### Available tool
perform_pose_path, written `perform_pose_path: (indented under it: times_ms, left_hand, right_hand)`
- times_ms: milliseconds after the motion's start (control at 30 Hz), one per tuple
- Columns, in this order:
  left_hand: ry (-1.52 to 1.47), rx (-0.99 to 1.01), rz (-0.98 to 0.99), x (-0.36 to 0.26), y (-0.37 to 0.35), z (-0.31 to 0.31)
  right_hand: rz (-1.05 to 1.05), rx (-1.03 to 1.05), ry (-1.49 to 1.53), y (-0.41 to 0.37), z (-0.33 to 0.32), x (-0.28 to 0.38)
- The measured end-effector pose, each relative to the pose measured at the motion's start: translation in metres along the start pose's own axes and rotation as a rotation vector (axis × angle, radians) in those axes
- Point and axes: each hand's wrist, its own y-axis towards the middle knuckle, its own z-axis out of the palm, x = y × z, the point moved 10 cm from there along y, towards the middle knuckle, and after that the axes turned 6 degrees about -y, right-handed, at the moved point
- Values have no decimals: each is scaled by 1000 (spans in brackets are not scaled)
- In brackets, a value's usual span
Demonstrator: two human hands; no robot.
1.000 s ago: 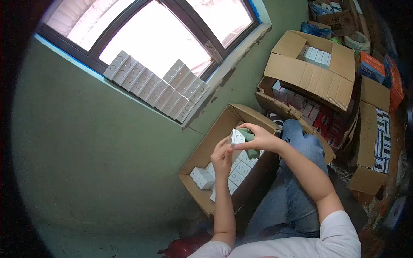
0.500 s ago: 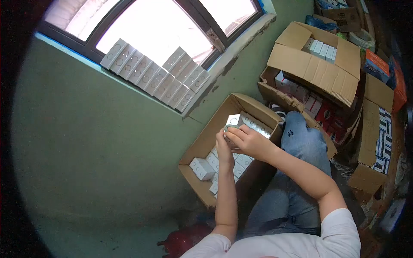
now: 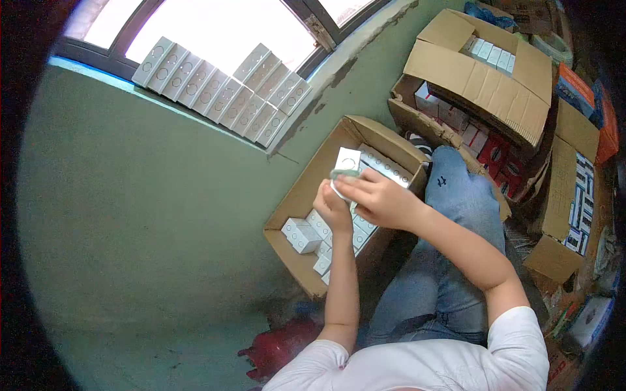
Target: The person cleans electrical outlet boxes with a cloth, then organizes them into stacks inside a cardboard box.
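Note:
A white electrical box with a round knockout mark is gripped from below and the left by my left hand, whose fingers are wrapped round it. Pressed against its face is a small greenish cloth or pad, pinched under the fingers of my right hand. Both hands are above an open cardboard carton. Inside that carton are several similar white boxes, some in rows and some set at angles. My hands hide the lower part of the held box.
Stacked white boxes line the windowsill at upper left. At right stand another open carton with white boxes and a carton of blue-and-white packs. My jeans-clad leg is beside the near carton; a red object lies below.
The camera view has shifted, so the surroundings appear slightly higher. The held box is turned a little, and my right hand's cloth has moved lower across it.

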Motion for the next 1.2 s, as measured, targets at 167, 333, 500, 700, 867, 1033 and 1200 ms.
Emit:
perform_pose_path:
  times_ms: [167, 333, 500, 700, 867, 1033, 1200]
  left_hand:
    - [78, 28, 25, -4, -6, -4]
    - [-22, -67, -114, 7, -5, -4]
    - [8, -41, -102, 21, -1, -11]
    - [190, 175, 107, -23, -2, 4]
    - [494, 464, 441, -67, 0, 22]
    - [561, 347, 556, -81, -2, 16]
    - [274, 369, 175, -25, 1, 5]
  right_hand:
    - [101, -13, 3, 3, 2, -31]
    - [33, -41, 75, 1, 4, -15]
    - [107, 21, 113, 1, 10, -25]
    - [224, 10, 47, -3, -3, -50]
    - [100, 47, 65, -3, -2, -35]
    - [109, 30, -109, 0, -4, -44]
    - [72, 4, -158, -2, -9, -39]
